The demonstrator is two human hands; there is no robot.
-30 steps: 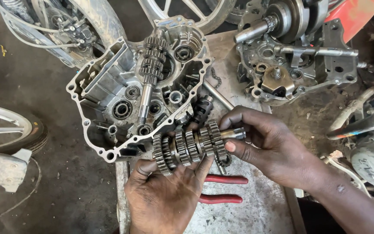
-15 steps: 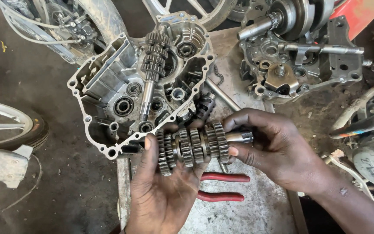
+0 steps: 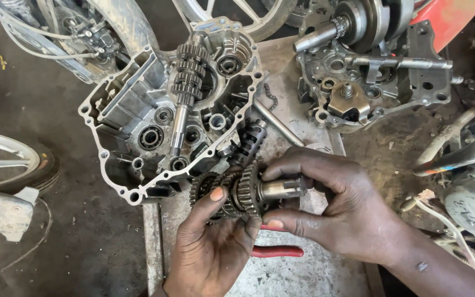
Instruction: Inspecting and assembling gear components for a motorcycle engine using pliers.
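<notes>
Both hands gripped the gear shaft (image 3: 243,192): the right hand (image 3: 336,203) pinched its bare steel end, the left hand (image 3: 213,242) cradled the gears. It looked heavy, rigid and oily, held over the bench's (image 3: 303,275) middle, below the open crankcase (image 3: 177,115).

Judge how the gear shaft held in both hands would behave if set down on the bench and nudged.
The gear shaft is all metal, so probably stiff and heavy for its size. Its round gears suggest it would roll. It looks greasy, so perhaps slippery; the left hand and right hand both grip it.
</notes>
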